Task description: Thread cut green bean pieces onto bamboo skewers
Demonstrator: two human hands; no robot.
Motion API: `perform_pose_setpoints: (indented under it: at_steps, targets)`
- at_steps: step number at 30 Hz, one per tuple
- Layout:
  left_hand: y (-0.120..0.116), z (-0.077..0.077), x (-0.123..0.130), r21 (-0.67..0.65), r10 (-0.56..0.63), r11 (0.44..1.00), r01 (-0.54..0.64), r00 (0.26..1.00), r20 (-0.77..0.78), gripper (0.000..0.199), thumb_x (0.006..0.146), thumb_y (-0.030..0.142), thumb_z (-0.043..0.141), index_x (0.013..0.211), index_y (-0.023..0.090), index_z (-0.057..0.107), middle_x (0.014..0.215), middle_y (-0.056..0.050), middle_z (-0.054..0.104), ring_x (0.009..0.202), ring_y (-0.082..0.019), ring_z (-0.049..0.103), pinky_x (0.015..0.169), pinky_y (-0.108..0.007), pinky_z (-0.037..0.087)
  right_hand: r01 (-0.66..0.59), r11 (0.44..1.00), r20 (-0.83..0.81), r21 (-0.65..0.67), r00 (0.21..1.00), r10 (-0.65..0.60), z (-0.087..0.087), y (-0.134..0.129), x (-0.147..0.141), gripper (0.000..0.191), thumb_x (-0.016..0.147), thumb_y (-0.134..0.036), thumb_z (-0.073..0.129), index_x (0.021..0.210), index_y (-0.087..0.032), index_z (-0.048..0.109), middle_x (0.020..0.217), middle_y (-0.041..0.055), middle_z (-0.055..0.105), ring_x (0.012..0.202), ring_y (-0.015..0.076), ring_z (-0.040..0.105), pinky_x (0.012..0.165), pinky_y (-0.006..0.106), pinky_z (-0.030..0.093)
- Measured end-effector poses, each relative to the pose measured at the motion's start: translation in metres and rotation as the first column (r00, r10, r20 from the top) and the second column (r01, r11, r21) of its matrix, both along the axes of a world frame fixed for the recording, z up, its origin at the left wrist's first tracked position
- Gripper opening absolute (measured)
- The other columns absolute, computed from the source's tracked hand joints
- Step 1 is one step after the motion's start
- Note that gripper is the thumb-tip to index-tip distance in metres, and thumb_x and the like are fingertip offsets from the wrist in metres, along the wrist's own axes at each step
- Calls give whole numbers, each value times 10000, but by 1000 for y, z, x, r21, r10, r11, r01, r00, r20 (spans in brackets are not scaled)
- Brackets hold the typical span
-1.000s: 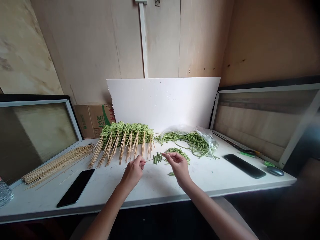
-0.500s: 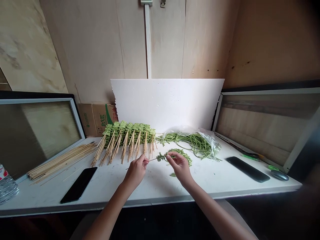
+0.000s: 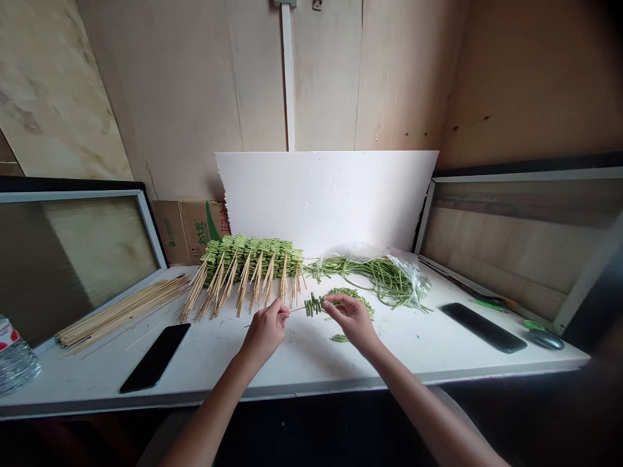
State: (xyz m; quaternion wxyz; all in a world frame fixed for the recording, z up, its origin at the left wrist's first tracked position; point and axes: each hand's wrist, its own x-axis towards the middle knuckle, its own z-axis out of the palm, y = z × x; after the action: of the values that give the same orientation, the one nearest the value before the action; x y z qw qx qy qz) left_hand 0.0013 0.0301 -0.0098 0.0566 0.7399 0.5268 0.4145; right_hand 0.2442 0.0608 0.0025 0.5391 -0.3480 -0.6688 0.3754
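Note:
My left hand [image 3: 267, 325] pinches a thin bamboo skewer [image 3: 296, 309] over the front of the table. Several short green bean pieces [image 3: 313, 305] are threaded crosswise side by side along it. At the other end, my right hand [image 3: 351, 318] has thumb and fingers closed on a bean piece against the threaded row; the skewer's tip is hidden there. Behind the right hand lies a pile of cut bean pieces [image 3: 363, 299], partly covered by it. A few loose pieces [image 3: 339, 338] rest just below.
Finished bean skewers [image 3: 253, 253] are stacked at the back left. Bare skewers [image 3: 121, 311] lie at left, near a black phone [image 3: 156, 359] and a water bottle [image 3: 17, 357]. Long beans [image 3: 384, 279] in a plastic bag are behind; another dark phone [image 3: 483, 327] and a mouse [image 3: 546, 339] lie right.
Both hands stay almost in place. The threaded bean pieces have turned slightly and now face me more upright. The view has shifted a little.

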Motion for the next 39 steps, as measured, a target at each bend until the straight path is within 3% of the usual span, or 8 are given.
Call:
perform_pose_setpoints:
  at_steps: [3, 8, 11, 18, 23, 29, 34, 39]
  targets:
    - [8, -7, -7, 1, 40, 999, -40, 999, -6, 194, 904, 100, 426, 866, 222, 572, 702, -12, 643, 692, -183, 643, 640, -248, 435, -73, 994, 308, 87, 950, 43, 7, 7, 21, 379, 877, -485, 718, 1177, -254, 741, 1132, 84, 744, 954, 261, 692, 836, 431, 587]
    - [17, -15, -15, -41, 70, 997, -70, 997, 6, 190, 948, 166, 407, 866, 221, 568, 677, -5, 623, 666, -183, 617, 656, -260, 427, -60, 995, 752, -80, 651, 100, -2, 23, 52, 209, 808, -406, 792, 904, -222, 824, 965, 111, 790, 852, 295, 729, 737, 412, 594]
    - [17, -15, -14, -77, 58, 995, -57, 998, 10, 194, 965, 216, 410, 850, 219, 565, 668, -2, 614, 631, -177, 584, 640, -263, 411, -52, 991, 809, -127, 572, 134, -13, 28, 56, 139, 775, -338, 810, 858, -227, 828, 938, 99, 799, 821, 289, 738, 721, 389, 593]
    - [12, -12, -10, -120, 23, 992, -24, 1000, -15, 200, 968, 235, 405, 902, 215, 593, 687, -15, 621, 643, -187, 595, 646, -274, 411, -68, 988, 786, -139, 599, 152, -15, 29, 55, 66, 760, -206, 777, 813, -238, 799, 919, 65, 793, 815, 261, 733, 702, 358, 588]
    - [12, -10, -9, -133, 2, 991, 0, 1000, 15, 218, 980, 257, 393, 895, 216, 589, 675, -13, 608, 655, -190, 604, 641, -268, 416, -86, 983, 735, -162, 654, 179, -19, 33, 59, 103, 759, -187, 769, 849, -232, 796, 848, 61, 784, 747, 237, 720, 654, 347, 592]
    - [12, -9, -9, -105, -15, 994, 25, 996, 92, 234, 984, 286, 404, 893, 205, 604, 668, -6, 599, 624, -174, 572, 635, -268, 417, -78, 997, 562, 15, 825, 56, -8, 38, 59, 149, 822, -317, 756, 929, -235, 820, 919, 83, 783, 805, 255, 719, 707, 389, 595]
    - [11, -5, -7, -101, -34, 993, 57, 976, 217, 225, 968, 315, 446, 884, 195, 617, 654, 0, 598, 590, -161, 553, 620, -266, 424, -96, 980, 205, -175, 970, 132, 6, 39, 57, 324, 831, -490, 769, 990, -209, 789, 930, 68, 776, 823, 214, 707, 729, 332, 568]
    - [8, 1, 1, -127, -87, 982, 138, 935, 345, 217, 955, 318, 471, 872, 186, 621, 632, 6, 590, 596, -153, 568, 661, -274, 467, -276, 914, -222, -298, 951, 215, 6, 42, 54, 296, 804, -477, 814, 969, -234, 771, 1009, 52, 763, 981, 209, 710, 884, 313, 555]
